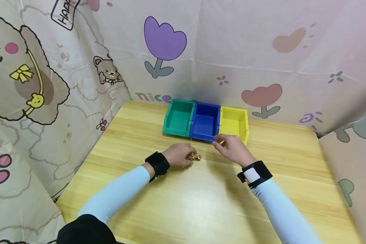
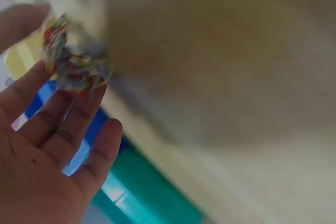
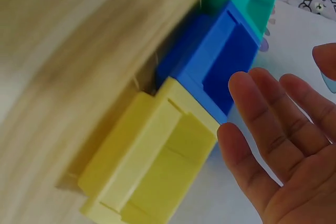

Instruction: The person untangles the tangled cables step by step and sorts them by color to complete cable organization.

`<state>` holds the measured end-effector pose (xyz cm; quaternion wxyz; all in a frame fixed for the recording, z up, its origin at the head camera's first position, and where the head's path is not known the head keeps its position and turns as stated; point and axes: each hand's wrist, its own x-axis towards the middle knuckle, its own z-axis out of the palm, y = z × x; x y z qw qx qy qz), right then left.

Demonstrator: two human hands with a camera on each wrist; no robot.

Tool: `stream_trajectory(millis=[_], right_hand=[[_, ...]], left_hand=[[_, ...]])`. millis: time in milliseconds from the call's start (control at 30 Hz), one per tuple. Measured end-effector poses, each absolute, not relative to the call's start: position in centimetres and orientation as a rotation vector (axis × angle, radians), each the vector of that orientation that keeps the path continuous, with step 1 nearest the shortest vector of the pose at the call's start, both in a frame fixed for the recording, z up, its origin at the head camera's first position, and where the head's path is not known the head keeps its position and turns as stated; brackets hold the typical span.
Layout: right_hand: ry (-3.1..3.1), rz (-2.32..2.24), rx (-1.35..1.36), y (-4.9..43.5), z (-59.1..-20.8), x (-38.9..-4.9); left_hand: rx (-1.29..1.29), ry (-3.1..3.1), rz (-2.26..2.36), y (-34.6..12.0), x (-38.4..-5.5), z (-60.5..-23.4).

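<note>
On a light wood-grain table (image 1: 198, 206), three open-fronted bins side by side near the back edge: green (image 1: 177, 131) at left, blue (image 1: 203, 134) in the middle, yellow (image 1: 234, 121) at right. One small tangled bundle (image 1: 194, 157), gold-toned with red and grey bits, located in front of the blue bin and apart from it; exact nature too blurred to tell, likewise whether it touches the tabletop. Left hand (image 1: 179, 155): bundle pinched between thumb and fingertips, remaining fingers loosely extended. Right hand (image 1: 234, 148): fingers relaxed and slightly bent, thumb apart, holding nothing, positioned at the front of the yellow bin with fingertips towards the blue; contact with either cannot be told. Two black wrist straps (image 1: 157, 165), one per arm, over pale blue sleeves (image 1: 119, 193). Backdrop: printed cloth (image 1: 213, 44) with a purple tulip (image 1: 164, 39).
</note>
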<state>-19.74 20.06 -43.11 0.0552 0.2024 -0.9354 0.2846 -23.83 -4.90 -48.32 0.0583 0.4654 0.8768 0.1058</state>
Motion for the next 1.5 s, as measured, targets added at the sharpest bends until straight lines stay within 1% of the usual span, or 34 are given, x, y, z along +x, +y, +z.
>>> stream_trajectory(millis=[167, 533, 667, 800, 900, 1033, 1167, 1267, 1500], right_hand=[[-2.833, 0.943, 0.658, 19.0, -44.1, -19.3], [-2.579, 1.11, 0.843, 17.1, -45.0, -19.2], [-2.528, 1.168, 0.82, 16.8, -45.0, -19.0], [-2.562, 1.338, 0.711, 16.4, -44.7, -18.9], [-2.535, 1.515, 0.61, 16.0, -44.4, -18.8], [-2.469, 1.673, 0.57, 15.4, -42.9, -18.1], [-2.462, 1.697, 0.568, 14.8, -41.2, -17.3], [-2.463, 1.708, 0.575, 14.6, -40.6, -17.1], [-2.448, 1.756, 0.53, 14.7, -40.2, -17.0]], left_hand=[[1.383, 2.673, 0.459, -4.9, -23.2, -48.5], [1.325, 2.665, 0.914, -4.3, -22.6, -44.7], [1.269, 2.633, 1.188, -4.3, -22.6, -44.2], [1.289, 2.627, 1.417, -3.9, -22.6, -43.8], [1.295, 2.647, 1.474, -3.5, -22.4, -43.5], [1.242, 2.633, 1.522, -3.1, -21.9, -43.3], [1.151, 2.632, 1.544, -2.7, -21.6, -43.0], [1.093, 2.652, 1.544, -2.3, -21.6, -42.9], [1.08, 2.64, 1.531, -1.9, -21.8, -43.0]])
